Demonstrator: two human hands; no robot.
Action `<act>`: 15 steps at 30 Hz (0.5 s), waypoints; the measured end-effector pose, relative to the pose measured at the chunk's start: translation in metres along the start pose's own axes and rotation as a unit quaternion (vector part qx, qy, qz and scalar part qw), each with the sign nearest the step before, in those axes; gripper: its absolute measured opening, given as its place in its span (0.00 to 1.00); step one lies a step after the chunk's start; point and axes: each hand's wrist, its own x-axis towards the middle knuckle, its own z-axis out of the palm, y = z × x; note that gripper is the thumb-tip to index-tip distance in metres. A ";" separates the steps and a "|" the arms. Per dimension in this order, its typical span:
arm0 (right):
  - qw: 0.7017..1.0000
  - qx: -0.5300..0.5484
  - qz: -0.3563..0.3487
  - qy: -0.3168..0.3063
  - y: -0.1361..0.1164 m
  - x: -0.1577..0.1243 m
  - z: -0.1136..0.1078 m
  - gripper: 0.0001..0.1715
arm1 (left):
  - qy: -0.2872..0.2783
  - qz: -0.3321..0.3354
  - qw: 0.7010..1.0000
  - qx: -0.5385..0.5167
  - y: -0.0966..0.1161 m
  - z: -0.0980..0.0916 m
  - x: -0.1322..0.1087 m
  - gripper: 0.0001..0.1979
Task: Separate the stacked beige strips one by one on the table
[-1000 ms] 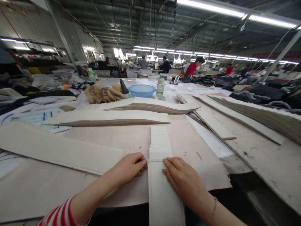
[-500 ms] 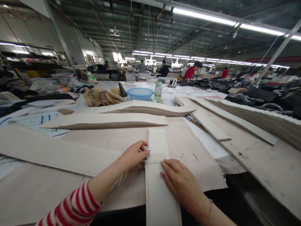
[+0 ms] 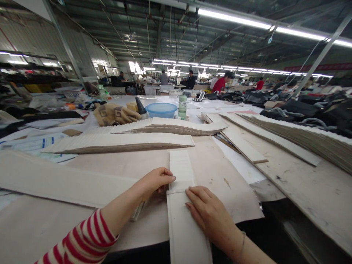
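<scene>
In front of me a long off-white fabric strip (image 3: 187, 229) runs away from the table's near edge. Its upper end meets a ridged off-white stack (image 3: 181, 167) at a crosswise edge. My left hand (image 3: 158, 179) is at the left side of that joint, thumb and fingertips pressed together; what they pinch is hidden. Below my left wrist shows a narrow, shiny object (image 3: 137, 211); I cannot tell whether that hand holds it. My right hand (image 3: 210, 211) lies flat on the strip's right side, fingertips just below the crosswise edge.
Fanned stacks of strips (image 3: 123, 141) lie beyond my hands. More stacks rest on a board (image 3: 288, 190) at right. Another wide strip (image 3: 68, 179) lies at left. Farther back are a blue basin (image 3: 161, 110), a green bottle (image 3: 182, 107) and brown cloth (image 3: 115, 114). People work in the distance.
The view has shifted slightly. My left thumb now reaches straighter over the strip's edge, and more of the shiny object shows below the wrist. My right hand stays on the strip.
</scene>
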 end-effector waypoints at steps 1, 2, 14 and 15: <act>1.000 0.000 0.000 0.001 0.000 0.000 0.000 0.16 | -0.001 0.006 1.000 0.012 0.000 -0.001 0.000 0.16; 1.000 0.000 0.000 0.003 0.000 0.000 0.000 0.16 | 0.002 0.018 1.000 0.026 -0.001 -0.002 0.001 0.15; 1.000 0.014 0.011 -0.012 0.002 0.000 0.001 0.17 | -0.009 0.128 0.990 0.064 0.018 0.001 -0.007 0.12; 1.000 0.013 0.011 -0.011 0.002 -0.001 0.001 0.17 | -0.027 0.115 0.992 0.037 0.021 0.001 -0.008 0.13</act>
